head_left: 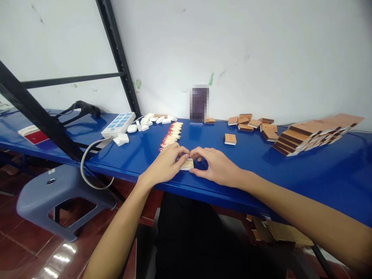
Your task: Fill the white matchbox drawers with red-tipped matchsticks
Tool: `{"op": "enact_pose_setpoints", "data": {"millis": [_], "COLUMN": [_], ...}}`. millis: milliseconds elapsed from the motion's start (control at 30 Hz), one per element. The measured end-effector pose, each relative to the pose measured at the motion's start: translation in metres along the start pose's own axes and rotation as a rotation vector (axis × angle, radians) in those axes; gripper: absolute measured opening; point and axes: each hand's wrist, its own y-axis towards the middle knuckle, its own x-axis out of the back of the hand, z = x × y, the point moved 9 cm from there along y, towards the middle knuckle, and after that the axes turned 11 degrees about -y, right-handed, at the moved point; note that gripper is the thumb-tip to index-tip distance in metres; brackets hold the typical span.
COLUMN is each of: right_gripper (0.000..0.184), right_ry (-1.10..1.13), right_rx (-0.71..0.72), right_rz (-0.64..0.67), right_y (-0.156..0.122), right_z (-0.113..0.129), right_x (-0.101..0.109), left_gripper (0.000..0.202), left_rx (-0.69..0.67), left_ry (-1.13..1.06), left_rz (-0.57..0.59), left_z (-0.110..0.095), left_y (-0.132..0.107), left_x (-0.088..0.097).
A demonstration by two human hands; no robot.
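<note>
A small white matchbox tray [187, 165] lies on the blue table near its front edge, with pale matchsticks inside. My left hand [166, 164] is closed around the tray's left end, its thumb resting along the top. At the right end, my right hand [216, 166] curls in a C shape, thumb at the near corner and fingertips at the far side. The fingers of both hands nearly meet over the tray. Just beyond my left hand lies a row of loose red-tipped matches [172, 135]. A single closed matchbox [230, 139] sits further right.
Several white trays [151, 120] lie scattered at the back left, near a power strip [119, 124] with a cable. Brown matchboxes [252, 123] and a leaning stack of matchboxes [314, 133] occupy the right. A black frame post [122, 58] rises left; a grey stool [58, 193] stands below.
</note>
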Motion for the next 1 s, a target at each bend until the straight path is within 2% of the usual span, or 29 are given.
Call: {"op": "enact_pose_setpoints", "data": {"millis": [100, 167, 300, 400, 467, 500, 600, 800, 933, 1000], "right_gripper": [0.029, 0.031, 0.039, 0.047, 0.044, 0.041, 0.034, 0.01, 0.017, 0.021], "right_ry": [-0.05, -0.114, -0.461, -0.576, -0.557, -0.548, -0.494, -0.202, -0.103, -0.037], "right_rx": [0.0, -0.038, -0.305, -0.538, -0.601, -0.588, -0.452, -0.157, -0.037, 0.015], "right_rz": [0.024, -0.024, -0.208, -0.127, -0.036, -0.004, 0.029, 0.043, 0.094, 0.073], "right_y": [0.0, 0.002, -0.002, -0.014, -0.019, -0.019, -0.011, 0.004, 0.001, 0.0], "right_z": [0.001, -0.006, -0.055, -0.104, -0.123, -0.126, -0.111, -0.049, -0.027, -0.021], "right_x": [0.001, 0.009, 0.041, 0.047, 0.042, 0.039, 0.028, 0.014, 0.012, 0.013], "left_gripper": [0.029, 0.029, 0.052, 0.047, 0.038, 0.034, 0.03, 0.029, 0.03, 0.032], "left_rx": [-0.013, -0.003, 0.07, 0.068, 0.047, 0.036, 0.01, 0.053, 0.094, 0.088], "left_ry": [-0.003, 0.001, 0.015, 0.053, 0.066, 0.065, 0.043, 0.017, -0.001, -0.008], "left_rz": [0.0, 0.028, 0.09, 0.12, 0.12, 0.115, 0.081, 0.034, 0.037, 0.042], "left_z": [0.007, 0.013, 0.026, 0.028, 0.026, 0.025, 0.023, 0.026, 0.029, 0.029], "left_y": [-0.003, -0.006, -0.012, -0.011, -0.008, -0.007, -0.004, -0.002, -0.001, -0.001], "left_x": [0.008, 0.012, 0.016, 0.014, 0.011, 0.009, 0.004, -0.001, -0.001, 0.0]}}
